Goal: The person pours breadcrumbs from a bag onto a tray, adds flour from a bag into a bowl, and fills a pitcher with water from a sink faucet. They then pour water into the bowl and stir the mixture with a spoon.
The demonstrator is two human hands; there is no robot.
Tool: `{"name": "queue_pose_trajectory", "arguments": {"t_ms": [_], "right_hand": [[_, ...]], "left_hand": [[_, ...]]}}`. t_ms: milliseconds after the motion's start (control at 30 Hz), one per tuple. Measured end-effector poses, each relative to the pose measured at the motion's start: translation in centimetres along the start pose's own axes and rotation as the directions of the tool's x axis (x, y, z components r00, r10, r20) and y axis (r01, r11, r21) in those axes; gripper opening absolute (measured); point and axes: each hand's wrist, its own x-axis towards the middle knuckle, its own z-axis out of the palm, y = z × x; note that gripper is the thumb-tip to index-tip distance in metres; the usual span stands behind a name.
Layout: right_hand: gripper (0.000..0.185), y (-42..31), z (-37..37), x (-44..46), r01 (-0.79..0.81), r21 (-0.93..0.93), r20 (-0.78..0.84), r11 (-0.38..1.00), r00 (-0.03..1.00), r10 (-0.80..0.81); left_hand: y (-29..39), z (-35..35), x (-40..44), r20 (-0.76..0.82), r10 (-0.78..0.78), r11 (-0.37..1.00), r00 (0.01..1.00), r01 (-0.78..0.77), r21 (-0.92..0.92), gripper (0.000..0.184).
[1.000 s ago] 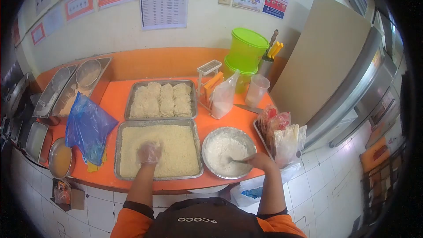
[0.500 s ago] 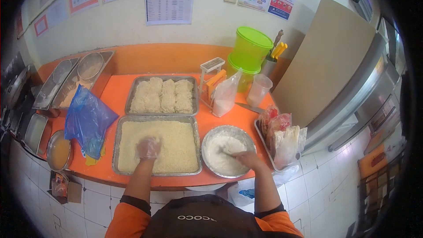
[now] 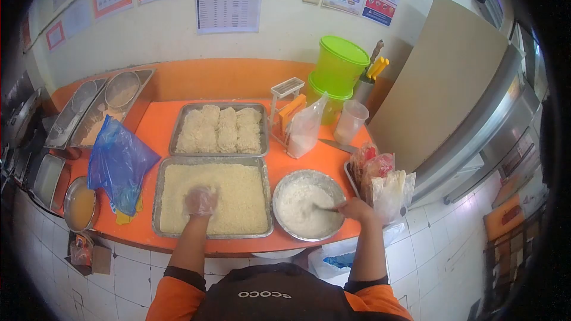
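My left hand (image 3: 201,200), in a clear plastic glove, rests on the pale breadcrumbs (image 3: 241,199) that fill a metal tray (image 3: 270,214). Its fingers are blurred and partly hidden by the crumbs. Bare and closed, my right hand (image 3: 357,209) grips the handle of a metal spoon (image 3: 326,208). The spoon's far end is sunk in the white batter (image 3: 300,214) of a round metal bowl (image 3: 278,226). Behind the crumb tray, a second metal tray (image 3: 176,131) holds several crumb-coated pieces (image 3: 227,128) in rows.
At left lie a blue plastic bag (image 3: 122,160), a bowl of yellow liquid (image 3: 79,205) and deep metal pans (image 3: 146,92). Green tubs (image 3: 339,62), a knife (image 3: 337,145), a flour bag (image 3: 304,131) and a plastic jug (image 3: 351,122) stand behind the bowl. Plastic packets (image 3: 386,181) lie at right.
My right hand has moved right and slightly up with the spoon, toward the bowl's right rim. My left hand stays nearly in place on the crumbs.
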Motion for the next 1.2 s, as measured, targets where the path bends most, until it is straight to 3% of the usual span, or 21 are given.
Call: {"name": "queue_pose_trajectory", "arguments": {"t_ms": [33,133,233,267,367,467,600,700,800,933,1033,1133,1200], "right_hand": [[0.027,0.0,0.2,0.0,-0.086,0.056,-0.043,0.995,0.995,0.088],[0.027,-2.2,3.5,1.1,0.144,0.104,-0.188,0.984,0.974,-0.123],[0.027,-2.6,-0.5,-2.2,0.139,-0.117,0.011,0.983,0.99,-0.139],[0.027,-2.8,-1.5,-3.5,0.122,-0.194,-0.114,0.973,0.983,-0.146],[0.024,-4.7,-3.2,-4.7,-0.07,-0.434,-0.239,0.898,0.97,-0.04],[0.022,-4.0,-1.3,-3.5,-0.192,-0.526,-0.212,0.828,0.973,0.091],[0.024,-6.2,-0.5,-6.7,-0.017,-0.495,-0.054,0.869,0.998,-0.011],[0.024,-6.4,-1.4,-7.3,-0.079,-0.355,-0.173,0.931,0.985,0.018],[0.033,-5.5,0.0,-6.9,-0.185,-0.502,-0.167,0.845,0.979,0.115],[0.024,-7.8,1.1,-9.5,-0.007,-0.368,-0.074,0.93,0.997,-0.022],[0.024,-7.7,0.6,-9.5,-0.136,-0.211,-0.206,0.968,0.974,0.092],[0.024,-5.4,3.6,-9.1,-0.034,-0.332,-0.105,0.943,0.994,-0.001],[0.026,-7.1,4.0,-8.8,0.018,-0.247,-0.149,0.969,0.987,-0.057]], "left_hand": [[0.0,-0.3,0.0,0.015,-0.013,1.0,1.0,0.013,-0.028,0.057],[0.3,-0.9,-0.3,0.035,-0.014,1.0,0.999,0.014,-0.024,0.055],[0.5,-2.1,-0.2,0.018,-0.004,1.0,1.0,0.004,-0.008,0.052],[0.8,-2.3,-0.2,0.012,-0.004,1.0,1.0,0.004,-0.013,0.051],[0.1,-0.8,-0.3,-0.02,0.006,0.995,1.0,-0.008,-0.098,0.05],[0.2,-0.4,-0.2,-0.047,0.003,1.0,0.999,-0.005,-0.03,0.05],[-0.3,1.0,0.2,-0.054,0.033,0.998,0.998,-0.03,0.05,0.05],[-0.6,1.3,-0.4,-0.079,0.033,0.999,0.996,-0.033,0.0,0.05],[-0.8,1.4,-0.1,-0.128,0.063,0.998,0.99,-0.065,-0.011,0.049],[0.1,0.1,0.0,-0.086,0.021,1.0,0.996,-0.021,-0.001,0.046],[-0.1,0.1,-0.7,0.0,0.008,1.0,1.0,-0.008,0.003,0.047],[-0.4,0.1,-0.3,0.063,0.027,1.0,0.998,-0.027,0.01,0.05],[-0.3,0.2,0.0,0.022,0.038,0.999,0.999,-0.039,0.014,0.049]]}}
